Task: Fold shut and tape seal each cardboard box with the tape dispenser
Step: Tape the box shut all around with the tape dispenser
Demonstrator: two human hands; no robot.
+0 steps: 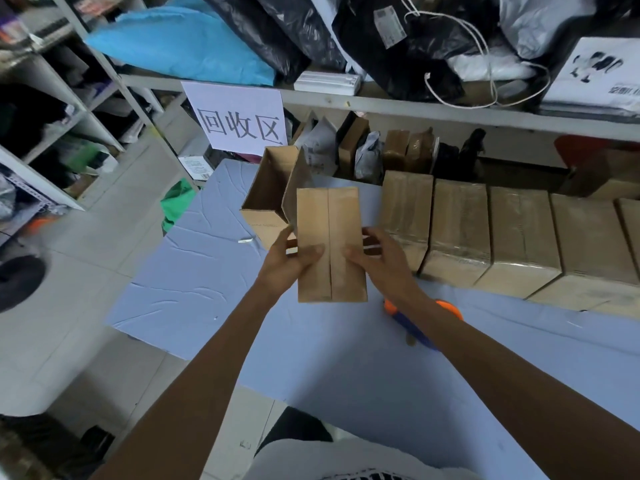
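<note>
- Fingers point(313, 252) of left hand point(289, 263) and right hand point(379, 261) are curled round the cardboard box point(330, 237), held above the blue table point(194, 271); flaps shut, seam apparently untaped.
- Taped boxes point(519, 230) are lined up at right; one open box point(266, 192) is left; tape dispenser point(448, 306) is laid beneath the right forearm.
- Cluttered shelving point(381, 105) and paper sign point(239, 119) are seen behind.

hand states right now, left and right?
Left hand: holds the cardboard box, thumb on its folded flaps.
Right hand: holds the same box from the other side, thumb on the flaps.
</note>
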